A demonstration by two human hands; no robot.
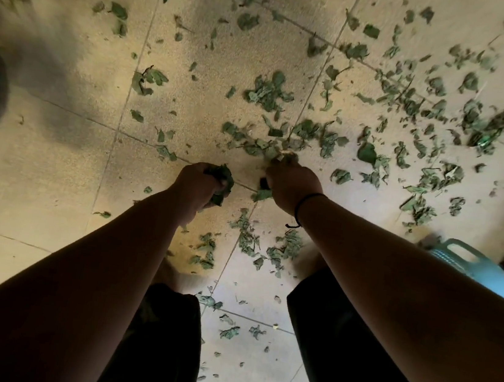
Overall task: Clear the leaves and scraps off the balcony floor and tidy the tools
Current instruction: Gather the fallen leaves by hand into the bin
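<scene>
Beige tiled floor (53, 184) strewn with leaf scraps (268, 92); left hand (196, 180) grip clutching leaf wad (221, 180); right hand (290, 181) grip unclear.

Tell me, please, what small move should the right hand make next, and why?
Probably close the right hand on the leaves at its fingertips and lift them. The left hand already grips a wad, and many scraps still litter the floor.

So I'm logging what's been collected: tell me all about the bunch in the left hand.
The bunch is a crumpled wad of dark green leaves, limp and partly dried. The left hand grips it, fingers curled round it, leaves sticking out on the right. It is held just above the floor.
</scene>
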